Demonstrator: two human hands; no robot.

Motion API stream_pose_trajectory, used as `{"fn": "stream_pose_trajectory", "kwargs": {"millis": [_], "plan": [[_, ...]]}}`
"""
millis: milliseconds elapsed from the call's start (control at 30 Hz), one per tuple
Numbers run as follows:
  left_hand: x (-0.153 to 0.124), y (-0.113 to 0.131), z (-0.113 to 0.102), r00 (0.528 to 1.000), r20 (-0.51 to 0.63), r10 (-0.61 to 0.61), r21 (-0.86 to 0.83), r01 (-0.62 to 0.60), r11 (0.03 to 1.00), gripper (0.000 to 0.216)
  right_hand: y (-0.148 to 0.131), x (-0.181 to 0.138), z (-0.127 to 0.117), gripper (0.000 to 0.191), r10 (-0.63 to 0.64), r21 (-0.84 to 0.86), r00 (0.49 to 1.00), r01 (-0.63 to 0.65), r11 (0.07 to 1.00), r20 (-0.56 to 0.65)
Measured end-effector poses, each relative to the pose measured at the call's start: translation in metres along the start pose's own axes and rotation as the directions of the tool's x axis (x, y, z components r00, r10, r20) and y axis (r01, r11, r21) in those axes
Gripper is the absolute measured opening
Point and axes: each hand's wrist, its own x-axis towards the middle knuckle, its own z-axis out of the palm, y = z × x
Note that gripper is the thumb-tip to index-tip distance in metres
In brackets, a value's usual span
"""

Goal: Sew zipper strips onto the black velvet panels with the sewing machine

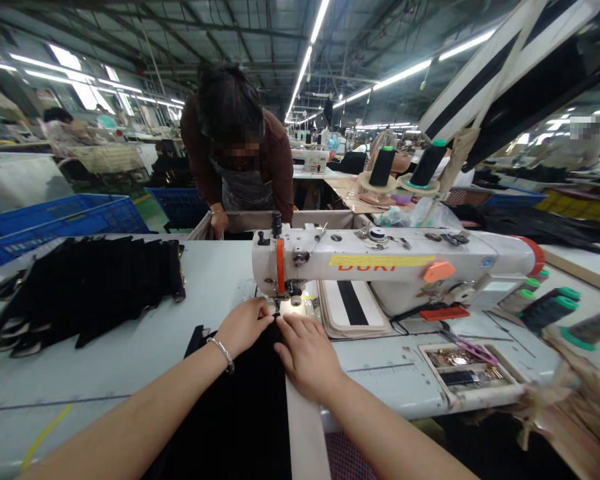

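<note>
My left hand (247,327), with a silver bracelet at its wrist, pinches the edge of a black fabric piece (240,407) just in front of the sewing machine's needle area. My right hand (307,353) lies flat over the fabric's pale strip (305,433), thumb apart and fingertips at the black edge. Toward my lap the fabric hangs down off the table. Above both hands stands the head of a white sewing machine (405,263), its lamp lighting the spot by the fingertips. The needle tip is too small to make out.
Stacked black pieces (105,283) lie on the left of the table (10,380). Right of the needle are white panels with a black stripe (353,303). A parts tray (473,373) holds purple-handled scissors (475,348). A person (240,147) bends over behind the machine.
</note>
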Motion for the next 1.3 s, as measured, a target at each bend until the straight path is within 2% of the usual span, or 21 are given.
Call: {"fn": "stream_pose_trajectory", "kwargs": {"millis": [433, 633, 767, 933, 1100, 1300], "plan": [[0.015, -0.001, 0.003, 0.999, 0.017, -0.041, 0.055, 0.04, 0.998, 0.007, 0.002, 0.002, 0.004, 0.053, 0.048, 0.019, 0.997, -0.049, 0.999, 0.056], [0.019, 0.001, 0.003, 1.0, -0.003, -0.006, 0.077, 0.006, 0.997, 0.008, 0.001, 0.003, 0.004, 0.052, 0.048, 0.002, 0.997, -0.048, 0.999, 0.062], [0.002, 0.006, 0.0, 0.997, -0.024, 0.073, 0.096, -0.071, 0.993, 0.007, 0.002, 0.003, 0.004, 0.05, 0.036, 0.012, 0.998, -0.037, 0.999, 0.054], [-0.035, -0.003, 0.005, 0.95, -0.006, 0.313, 0.081, -0.312, 0.947, 0.029, 0.003, 0.001, 0.005, 0.045, 0.022, 0.035, 0.999, -0.023, 0.999, 0.029], [-0.033, -0.015, 0.01, 0.945, 0.014, 0.328, 0.105, -0.328, 0.939, 0.033, 0.004, 0.004, 0.008, 0.045, 0.038, 0.036, 0.999, -0.039, 0.999, 0.021], [-0.03, -0.014, 0.007, 0.942, 0.034, 0.334, 0.117, -0.336, 0.935, 0.034, 0.002, 0.003, 0.01, 0.048, 0.058, 0.022, 0.998, -0.059, 0.998, 0.028]]}}
